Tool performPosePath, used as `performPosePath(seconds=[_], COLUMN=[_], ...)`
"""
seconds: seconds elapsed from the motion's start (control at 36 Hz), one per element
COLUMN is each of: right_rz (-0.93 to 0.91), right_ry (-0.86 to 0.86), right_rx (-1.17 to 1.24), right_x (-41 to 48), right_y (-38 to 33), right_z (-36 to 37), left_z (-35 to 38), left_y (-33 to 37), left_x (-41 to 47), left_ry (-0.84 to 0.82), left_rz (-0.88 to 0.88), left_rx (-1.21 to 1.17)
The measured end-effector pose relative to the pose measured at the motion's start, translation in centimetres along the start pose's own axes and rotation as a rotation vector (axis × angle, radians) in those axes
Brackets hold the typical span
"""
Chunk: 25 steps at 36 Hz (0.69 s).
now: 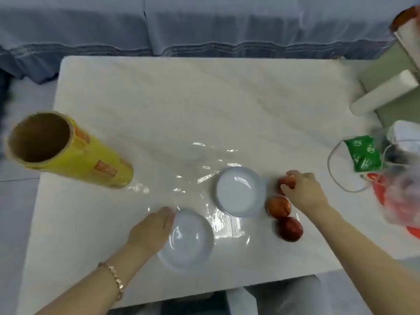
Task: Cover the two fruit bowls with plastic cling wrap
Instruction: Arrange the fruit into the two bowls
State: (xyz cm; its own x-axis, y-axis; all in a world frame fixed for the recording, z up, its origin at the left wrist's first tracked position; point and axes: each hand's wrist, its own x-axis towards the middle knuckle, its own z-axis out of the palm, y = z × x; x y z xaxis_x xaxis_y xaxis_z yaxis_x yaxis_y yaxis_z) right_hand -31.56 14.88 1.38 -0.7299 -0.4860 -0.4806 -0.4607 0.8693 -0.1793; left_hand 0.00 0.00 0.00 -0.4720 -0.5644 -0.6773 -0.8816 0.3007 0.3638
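Note:
Two empty white bowls stand on the white table (204,98): the near bowl (188,242) and the far bowl (238,192). A sheet of clear cling wrap (225,226) lies flat on the table under and around them. My left hand (152,228) rests against the left rim of the near bowl. My right hand (302,189) grips the farthest of three reddish fruits (286,181). The other two fruits, the middle fruit (278,206) and the nearest fruit (291,228), lie in a row right of the far bowl. A yellow cling wrap roll (75,153) stands at the left.
At the right edge lie a green packet (361,153) with a thin white cord, a clear plastic bag (402,192) over something red, and white rolls (384,94). A blue-covered sofa (204,23) runs behind the table.

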Motion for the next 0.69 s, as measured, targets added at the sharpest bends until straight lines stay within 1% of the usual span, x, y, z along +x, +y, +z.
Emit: performPosePath(seconds=[0.06, 0.11, 0.19, 0.25, 0.33, 0.42, 0.53, 0.58, 0.64, 0.69], right_rz=[0.096, 0.145, 0.159, 0.131, 0.066, 0.008, -0.118, -0.222, -0.340, -0.444], right_ry=[-0.007, -0.004, 0.024, 0.057, 0.143, 0.223, 0.434, 0.524, 0.547, 0.504], right_rx=[-0.055, -0.052, -0.016, 0.018, 0.060, 0.113, 0.213, 0.273, 0.343, 0.399], right_x=[1.2, 2.4, 4.0, 4.8, 5.2, 4.6, 2.3, 0.4, -2.1, -4.5], right_y=[0.2, 0.7, 2.1, 2.9, 3.6, 3.6, 1.7, -0.3, -2.6, -5.2], right_z=[1.4, 2.6, 4.2, 4.9, 5.7, 5.7, 4.5, 3.5, 2.6, 2.2], left_z=[1.2, 2.1, 3.1, 3.5, 4.1, 4.3, 3.0, 1.9, 1.0, 0.5], left_y=[-0.6, -1.3, -2.5, -3.4, -3.9, -4.0, -3.6, -3.6, -3.5, -3.3], left_x=[1.3, 2.4, 3.6, 4.3, 4.5, 4.6, 4.5, 4.4, 4.0, 3.7], left_ry=[-0.018, -0.006, 0.036, 0.085, 0.110, 0.215, 0.379, 0.429, 0.490, 0.526], left_rz=[0.055, 0.128, 0.242, 0.289, 0.293, 0.266, 0.215, 0.207, 0.191, 0.164], left_rx=[0.000, -0.034, -0.109, -0.184, -0.296, -0.403, -0.480, -0.496, -0.530, -0.600])
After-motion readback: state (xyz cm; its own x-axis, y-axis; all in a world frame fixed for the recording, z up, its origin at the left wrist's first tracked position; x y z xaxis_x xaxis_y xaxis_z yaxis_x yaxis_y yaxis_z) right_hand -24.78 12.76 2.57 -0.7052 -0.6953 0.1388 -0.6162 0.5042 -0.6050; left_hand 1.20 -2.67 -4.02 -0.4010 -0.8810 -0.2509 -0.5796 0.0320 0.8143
